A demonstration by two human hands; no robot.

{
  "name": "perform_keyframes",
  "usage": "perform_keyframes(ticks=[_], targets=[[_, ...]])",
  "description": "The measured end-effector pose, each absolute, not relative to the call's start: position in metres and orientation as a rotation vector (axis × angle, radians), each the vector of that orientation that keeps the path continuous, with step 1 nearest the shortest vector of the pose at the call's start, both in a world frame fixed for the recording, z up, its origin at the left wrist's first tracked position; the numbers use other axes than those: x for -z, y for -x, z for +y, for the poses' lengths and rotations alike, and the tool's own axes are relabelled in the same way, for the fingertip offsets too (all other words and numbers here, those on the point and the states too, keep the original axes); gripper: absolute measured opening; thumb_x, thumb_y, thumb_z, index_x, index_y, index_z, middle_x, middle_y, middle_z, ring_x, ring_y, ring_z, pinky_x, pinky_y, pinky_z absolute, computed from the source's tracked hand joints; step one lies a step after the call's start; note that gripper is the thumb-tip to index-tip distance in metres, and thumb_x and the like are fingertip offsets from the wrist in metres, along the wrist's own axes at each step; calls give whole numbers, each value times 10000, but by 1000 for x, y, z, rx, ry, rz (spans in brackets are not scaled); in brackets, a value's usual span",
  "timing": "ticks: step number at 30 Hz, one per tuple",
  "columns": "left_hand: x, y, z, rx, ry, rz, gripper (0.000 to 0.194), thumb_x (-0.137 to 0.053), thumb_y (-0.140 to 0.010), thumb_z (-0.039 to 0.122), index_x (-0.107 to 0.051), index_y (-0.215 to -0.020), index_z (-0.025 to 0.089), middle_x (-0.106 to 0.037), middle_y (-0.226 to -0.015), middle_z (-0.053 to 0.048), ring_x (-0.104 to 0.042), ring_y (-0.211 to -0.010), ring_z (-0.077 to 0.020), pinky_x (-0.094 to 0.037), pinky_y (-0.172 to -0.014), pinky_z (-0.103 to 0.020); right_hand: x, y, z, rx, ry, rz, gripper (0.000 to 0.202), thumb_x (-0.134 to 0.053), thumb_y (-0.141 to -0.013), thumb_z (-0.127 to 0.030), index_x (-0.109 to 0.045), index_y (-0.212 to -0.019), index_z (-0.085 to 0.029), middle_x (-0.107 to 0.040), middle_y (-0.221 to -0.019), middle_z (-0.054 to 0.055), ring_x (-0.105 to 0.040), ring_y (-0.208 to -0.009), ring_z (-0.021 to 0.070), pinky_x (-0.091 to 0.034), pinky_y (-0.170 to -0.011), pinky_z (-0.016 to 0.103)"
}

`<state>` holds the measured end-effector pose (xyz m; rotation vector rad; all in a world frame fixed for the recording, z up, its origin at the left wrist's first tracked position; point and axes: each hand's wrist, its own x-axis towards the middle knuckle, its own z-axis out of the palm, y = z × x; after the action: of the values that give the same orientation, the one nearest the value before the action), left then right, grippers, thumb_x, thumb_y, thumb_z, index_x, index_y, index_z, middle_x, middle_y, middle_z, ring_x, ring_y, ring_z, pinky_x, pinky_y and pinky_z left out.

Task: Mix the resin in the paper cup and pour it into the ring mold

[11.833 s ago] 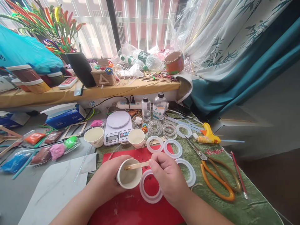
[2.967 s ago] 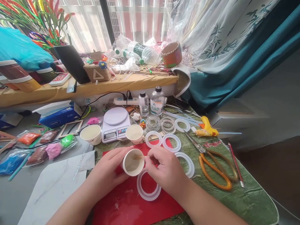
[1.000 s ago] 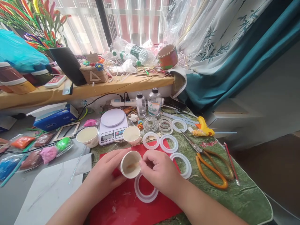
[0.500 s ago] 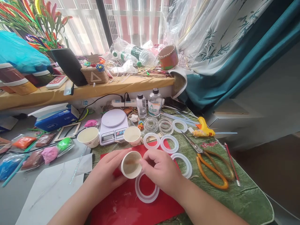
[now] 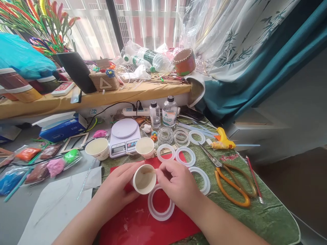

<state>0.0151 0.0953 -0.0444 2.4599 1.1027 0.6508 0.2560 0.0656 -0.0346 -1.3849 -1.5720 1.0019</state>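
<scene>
A white paper cup (image 5: 145, 179), tilted so its inside shows, is held by my left hand (image 5: 122, 185) around its left side. Inside the cup is a thin brownish stick, partly hidden, with its upper end in the pinched fingers of my right hand (image 5: 176, 180) at the right rim. Just below the cup, a translucent ring mould (image 5: 161, 215) lies on a red sheet (image 5: 138, 228). Further ring moulds (image 5: 185, 157) sit beyond my right hand. Another paper cup (image 5: 145, 148) stands behind the held one.
A kitchen scale (image 5: 124, 137) and a wide paper cup (image 5: 97, 149) stand at left-centre. Two clear bottles (image 5: 169, 114) are behind. Large scissors (image 5: 224, 170), a yellow glue gun (image 5: 222, 139) and a pencil (image 5: 254, 178) lie right. Bagged clay (image 5: 55, 166) lies left.
The stick inside the cup has shifted from the middle up toward the back right rim. My right hand has moved slightly; my left hand still holds the cup.
</scene>
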Motion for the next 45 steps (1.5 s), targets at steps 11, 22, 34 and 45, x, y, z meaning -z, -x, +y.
perform_keyframes(ticks=[11,22,34,45], targets=[[45,-15,96,-661,-2483,1088,539,-715,-994,408,-557,-1508,374,-734,-1405,-71,-737,-1218,-274,-618,-1021,-372,34,-258,64,-943,1350,-1609,244,-607,-908,-234,-523,-681,-214,-553,-658,-34,-500,-634,130,-362,-596,263],[47,-14,96,-650,-2489,1086,558,-707,-994,366,-543,-1528,367,-724,-1427,-79,-725,-1249,-292,-618,-1033,-399,31,-259,63,-999,1284,-1607,223,-622,-940,-236,-584,-722,-213,-589,-698,-27,-526,-661,136,-387,-624,269],[45,-14,96,-664,-2488,1083,548,-710,-994,364,-549,-1518,365,-723,-1430,-72,-726,-1243,-279,-613,-1034,-378,33,-259,64,-1018,1331,-1633,241,-596,-936,-252,-522,-709,-219,-551,-679,-35,-494,-642,135,-351,-593,273],[48,-13,96,-644,-2482,1102,571,-719,-987,372,-535,-1528,383,-722,-1432,-50,-722,-1247,-267,-605,-1038,-362,33,-260,64,-1089,1368,-1595,233,-610,-924,-271,-546,-707,-217,-567,-664,-39,-497,-627,133,-360,-583,269]])
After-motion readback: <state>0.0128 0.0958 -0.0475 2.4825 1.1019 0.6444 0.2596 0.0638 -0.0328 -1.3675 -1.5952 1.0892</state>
